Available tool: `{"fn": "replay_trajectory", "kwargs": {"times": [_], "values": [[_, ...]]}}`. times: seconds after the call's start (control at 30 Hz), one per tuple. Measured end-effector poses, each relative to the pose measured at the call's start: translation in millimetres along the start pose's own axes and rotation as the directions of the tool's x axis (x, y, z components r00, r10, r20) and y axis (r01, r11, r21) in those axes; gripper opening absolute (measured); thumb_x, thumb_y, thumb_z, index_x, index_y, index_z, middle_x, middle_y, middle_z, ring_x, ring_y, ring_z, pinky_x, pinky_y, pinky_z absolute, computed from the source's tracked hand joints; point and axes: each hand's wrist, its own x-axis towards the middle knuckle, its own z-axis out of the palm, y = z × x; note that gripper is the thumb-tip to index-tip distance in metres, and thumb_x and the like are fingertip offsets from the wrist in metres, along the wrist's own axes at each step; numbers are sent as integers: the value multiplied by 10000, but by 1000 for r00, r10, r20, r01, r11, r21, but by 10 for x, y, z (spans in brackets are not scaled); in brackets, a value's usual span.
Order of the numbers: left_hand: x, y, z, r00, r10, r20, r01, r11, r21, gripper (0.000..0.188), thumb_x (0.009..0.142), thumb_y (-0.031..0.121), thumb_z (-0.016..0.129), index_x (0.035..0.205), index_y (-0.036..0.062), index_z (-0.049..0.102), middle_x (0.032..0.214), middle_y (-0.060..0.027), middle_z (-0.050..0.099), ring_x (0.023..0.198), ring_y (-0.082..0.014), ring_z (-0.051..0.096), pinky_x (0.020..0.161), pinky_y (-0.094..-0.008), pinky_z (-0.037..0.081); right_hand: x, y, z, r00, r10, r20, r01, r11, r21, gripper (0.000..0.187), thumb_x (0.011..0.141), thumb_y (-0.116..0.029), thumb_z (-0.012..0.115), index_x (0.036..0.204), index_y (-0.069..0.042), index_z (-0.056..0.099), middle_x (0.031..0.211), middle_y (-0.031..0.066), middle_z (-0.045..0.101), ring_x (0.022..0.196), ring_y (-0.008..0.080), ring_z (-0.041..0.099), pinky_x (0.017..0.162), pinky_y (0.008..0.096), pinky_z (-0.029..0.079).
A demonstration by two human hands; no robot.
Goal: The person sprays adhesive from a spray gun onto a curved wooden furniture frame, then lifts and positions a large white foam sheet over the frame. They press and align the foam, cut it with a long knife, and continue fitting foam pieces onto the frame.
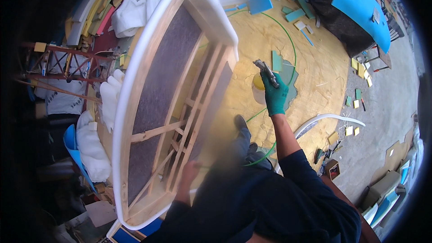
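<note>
My right hand (275, 93), in a green glove, is closed round a silver metal tool (265, 70) that looks like a small spray gun. It is held out over the floor, to the right of a long wooden frame (155, 132). White padding (120, 108) wraps the frame's outer edge, and dark grey sheet (164, 63) lines parts of it. My left hand (189, 173), bare, is at the frame's near right side, beside its slats. A blurred patch smears the view there, so its fingers and any grip are unclear.
A green hose (294, 47) loops over the yellowish floor covering (321, 90) past my feet. A white curved strip (321, 117) lies to the right. Foam scraps (294, 15) and a blue-covered piece (360, 6) are farther off. White bundles (130, 15) and foam sheets (96, 6) crowd the left.
</note>
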Motion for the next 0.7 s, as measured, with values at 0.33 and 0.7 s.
{"fn": "replay_trajectory", "kwargs": {"times": [0.33,0.7], "values": [[469,605,-97,998,48,-35,-46,998,45,311,926,330,762,1045,42,759,1048,-254,730,1021,-443,695,891,-508,553,369,-498,-142,995,-53,87,10,899,439,246,955,-152,805,1164,-26,775,861,48,751,803,50,643,713,280,532],[1292,2522,68,995,97,-37,-93,990,110,532,1031,488,637,923,-33,663,892,-282,677,865,-467,660,777,-509,502,1722,-9,-1879,966,-238,97,199,932,302,310,1013,-123,712,1294,8,722,1143,29,775,995,92,685,897,280,550]]}}
